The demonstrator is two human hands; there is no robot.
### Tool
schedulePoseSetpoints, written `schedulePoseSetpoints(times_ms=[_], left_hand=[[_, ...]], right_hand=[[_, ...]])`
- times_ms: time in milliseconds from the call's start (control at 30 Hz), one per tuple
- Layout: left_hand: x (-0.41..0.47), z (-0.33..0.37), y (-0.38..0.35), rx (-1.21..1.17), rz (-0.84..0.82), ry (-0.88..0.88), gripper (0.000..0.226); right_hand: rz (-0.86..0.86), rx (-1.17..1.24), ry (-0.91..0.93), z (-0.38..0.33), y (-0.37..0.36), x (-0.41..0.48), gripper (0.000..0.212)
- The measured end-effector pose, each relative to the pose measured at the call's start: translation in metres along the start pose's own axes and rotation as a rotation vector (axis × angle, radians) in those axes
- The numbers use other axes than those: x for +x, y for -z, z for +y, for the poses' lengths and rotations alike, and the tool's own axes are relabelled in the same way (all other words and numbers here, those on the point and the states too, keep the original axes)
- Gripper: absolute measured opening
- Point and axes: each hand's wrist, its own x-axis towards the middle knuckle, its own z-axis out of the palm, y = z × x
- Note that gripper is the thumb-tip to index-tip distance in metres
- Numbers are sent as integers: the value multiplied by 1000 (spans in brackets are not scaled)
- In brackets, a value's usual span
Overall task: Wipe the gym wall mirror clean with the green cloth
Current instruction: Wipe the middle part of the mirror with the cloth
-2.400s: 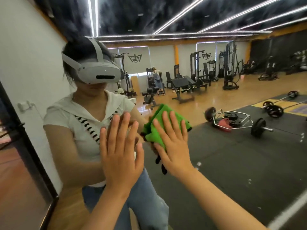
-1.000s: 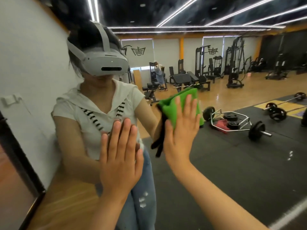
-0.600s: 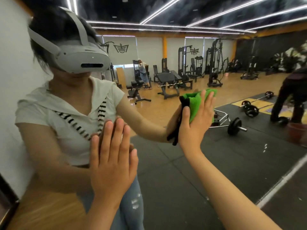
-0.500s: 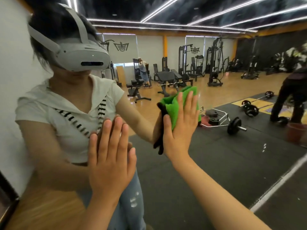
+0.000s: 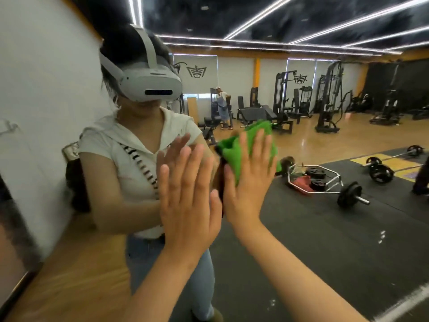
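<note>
Right hand (image 5: pixel 248 182) is pressing green cloth (image 5: pixel 232 149) flat on mirror (image 5: pixel 325 252), fingers straight, slightly apart, likely spreading pressure; left hand (image 5: pixel 185 198) is resting flat beside it, fingers straight, close together, probably bracing.

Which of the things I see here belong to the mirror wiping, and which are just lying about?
In the job: green cloth, right hand pressing it, left hand flat on the mirror.
Lying about, seen reflected: hex bar with plates, barbell, weight machines.
</note>
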Motion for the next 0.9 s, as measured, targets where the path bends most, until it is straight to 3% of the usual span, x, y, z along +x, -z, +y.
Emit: schedulePoseSetpoints(times_ms=[67, 133, 233, 333, 400, 533, 600, 667, 800, 833, 900], left_hand=[[13, 24, -14, -69, 14, 25, 56], [23, 40, -25, -107, 21, 50, 58], [24, 57, -46, -77, -25, 4, 55], [11, 62, -71, 105, -108, -70, 54], [5, 59, -80, 214, -109, -101, 51], [6, 59, -79, 214, -85, -110, 51], [6, 60, -79, 226, -79, -100, 52], [5, 60, -79, 237, -83, -96, 54], [6, 58, -80, 250, -78, -101, 53], [6, 58, -80, 245, -76, -104, 53], [7, 57, -79, 228, -76, -109, 53]], right_hand=[[-134, -91, 405, 35, 12, -13, 50], [-181, -150, 571, 90, 30, -8, 49], [-148, -106, 376, 136, 51, 11, 49], [-36, 28, -39, 102, 37, 8, 53], [-60, 96, -81, 78, 28, -6, 54], [-209, -108, 553, 145, 49, -7, 52], [-226, -188, 669, 184, 63, 12, 53], [-184, -175, 516, 196, 71, 28, 52], [-25, 19, -23, 140, 51, 20, 57], [-29, 37, -34, 124, 45, 11, 58], [-115, -15, 151, 121, 43, -8, 58]])
